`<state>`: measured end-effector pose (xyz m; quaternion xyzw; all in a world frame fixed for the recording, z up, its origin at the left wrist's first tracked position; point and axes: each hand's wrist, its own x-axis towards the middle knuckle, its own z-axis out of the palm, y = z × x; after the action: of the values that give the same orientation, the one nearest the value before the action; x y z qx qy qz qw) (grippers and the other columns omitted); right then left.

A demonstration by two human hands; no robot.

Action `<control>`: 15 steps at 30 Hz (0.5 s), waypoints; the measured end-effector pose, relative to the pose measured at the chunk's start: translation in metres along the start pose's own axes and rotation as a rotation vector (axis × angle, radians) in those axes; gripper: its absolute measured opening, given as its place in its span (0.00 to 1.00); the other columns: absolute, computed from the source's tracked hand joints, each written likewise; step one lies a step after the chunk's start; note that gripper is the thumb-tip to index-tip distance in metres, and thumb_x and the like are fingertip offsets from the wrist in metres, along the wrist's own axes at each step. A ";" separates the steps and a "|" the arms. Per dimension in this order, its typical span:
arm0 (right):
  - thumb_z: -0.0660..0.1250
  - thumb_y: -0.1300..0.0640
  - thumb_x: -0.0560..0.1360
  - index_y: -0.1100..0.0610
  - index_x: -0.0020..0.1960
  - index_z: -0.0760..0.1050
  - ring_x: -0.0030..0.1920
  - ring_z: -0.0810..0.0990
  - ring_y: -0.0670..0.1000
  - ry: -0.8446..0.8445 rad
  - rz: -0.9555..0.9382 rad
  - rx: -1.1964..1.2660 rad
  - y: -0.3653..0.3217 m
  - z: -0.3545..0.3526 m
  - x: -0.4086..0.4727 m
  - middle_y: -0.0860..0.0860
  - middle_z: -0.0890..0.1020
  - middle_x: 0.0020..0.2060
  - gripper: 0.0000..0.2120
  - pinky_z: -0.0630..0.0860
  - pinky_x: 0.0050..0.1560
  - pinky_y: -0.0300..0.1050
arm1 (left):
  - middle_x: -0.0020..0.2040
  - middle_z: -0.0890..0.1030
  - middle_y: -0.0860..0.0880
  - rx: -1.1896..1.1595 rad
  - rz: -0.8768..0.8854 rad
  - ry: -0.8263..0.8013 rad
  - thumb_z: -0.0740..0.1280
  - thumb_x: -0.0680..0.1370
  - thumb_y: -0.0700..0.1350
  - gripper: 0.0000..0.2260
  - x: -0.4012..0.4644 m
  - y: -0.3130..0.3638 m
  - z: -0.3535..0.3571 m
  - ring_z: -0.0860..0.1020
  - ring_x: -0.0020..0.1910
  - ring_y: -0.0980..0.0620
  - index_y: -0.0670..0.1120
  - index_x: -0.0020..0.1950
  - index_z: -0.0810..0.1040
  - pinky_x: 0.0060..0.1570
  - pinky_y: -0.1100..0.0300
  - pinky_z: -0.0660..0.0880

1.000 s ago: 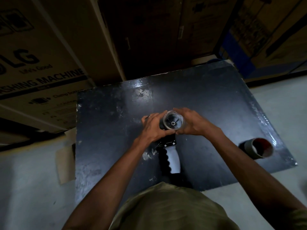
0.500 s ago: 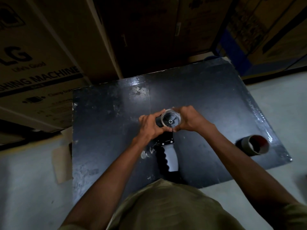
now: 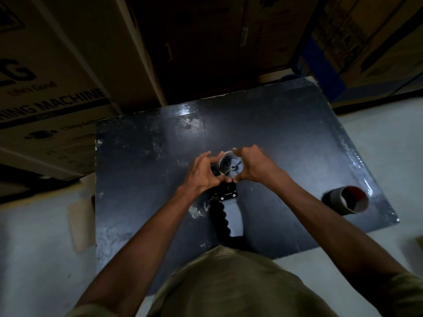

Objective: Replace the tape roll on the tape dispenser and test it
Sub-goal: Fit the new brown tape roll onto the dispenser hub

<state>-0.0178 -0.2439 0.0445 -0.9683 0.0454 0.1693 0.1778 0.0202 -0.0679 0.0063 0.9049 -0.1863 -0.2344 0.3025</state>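
A tape dispenser (image 3: 229, 209) with a ribbed grey and black handle lies on the black table (image 3: 142, 179), its handle pointing toward me. On its hub sits a thin, nearly used-up tape roll (image 3: 230, 166), with the spoked hub showing inside the ring. My left hand (image 3: 202, 173) grips the roll from the left, fingers curled round its rim. My right hand (image 3: 253, 167) grips it from the right in the same way. A wide tape roll (image 3: 345, 200) with a red inner face lies on its side near the table's right edge.
Large cardboard boxes (image 3: 57, 72) stand close behind and left of the table. More boxes and a blue frame (image 3: 306, 56) stand at the back right. Pale floor surrounds the table, with a scrap of cardboard (image 3: 80, 225) at its left side.
Both hands have stayed on the thin roll at the hub, with small shifts of the fingers round its rim. The dispenser and the wide roll have not moved.
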 end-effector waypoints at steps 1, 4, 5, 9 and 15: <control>0.82 0.46 0.59 0.55 0.66 0.77 0.58 0.83 0.59 0.002 0.001 -0.005 -0.001 0.001 0.000 0.56 0.85 0.55 0.38 0.79 0.57 0.49 | 0.71 0.74 0.45 -0.002 -0.001 0.009 0.80 0.58 0.61 0.44 -0.001 -0.001 0.000 0.66 0.74 0.50 0.54 0.72 0.71 0.69 0.59 0.64; 0.83 0.46 0.59 0.57 0.68 0.77 0.58 0.83 0.59 0.011 -0.021 0.033 0.004 0.000 0.001 0.57 0.85 0.56 0.40 0.79 0.58 0.51 | 0.71 0.74 0.44 0.006 0.006 0.025 0.81 0.60 0.58 0.42 -0.002 0.001 0.001 0.68 0.72 0.49 0.53 0.72 0.71 0.68 0.60 0.65; 0.83 0.47 0.59 0.58 0.68 0.77 0.58 0.83 0.59 0.018 -0.029 0.057 0.007 -0.001 0.001 0.58 0.85 0.57 0.41 0.78 0.59 0.50 | 0.70 0.74 0.44 -0.003 0.011 0.032 0.81 0.60 0.58 0.42 -0.002 0.002 0.001 0.69 0.72 0.49 0.52 0.72 0.71 0.68 0.60 0.65; 0.84 0.48 0.58 0.57 0.65 0.79 0.56 0.84 0.57 0.040 -0.051 0.102 0.015 0.002 -0.003 0.57 0.86 0.54 0.38 0.77 0.57 0.46 | 0.66 0.78 0.44 -0.013 0.042 0.075 0.79 0.59 0.61 0.43 -0.004 0.004 0.008 0.75 0.67 0.48 0.51 0.71 0.72 0.68 0.52 0.71; 0.84 0.52 0.59 0.58 0.64 0.80 0.55 0.85 0.57 0.058 -0.056 0.171 0.019 0.003 -0.009 0.57 0.87 0.54 0.35 0.78 0.56 0.47 | 0.67 0.77 0.46 0.001 0.075 0.117 0.72 0.59 0.66 0.44 0.001 -0.006 0.026 0.73 0.69 0.49 0.52 0.73 0.70 0.69 0.43 0.66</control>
<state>-0.0297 -0.2600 0.0384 -0.9550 0.0376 0.1316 0.2630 0.0078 -0.0760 -0.0162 0.9097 -0.2020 -0.1696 0.3209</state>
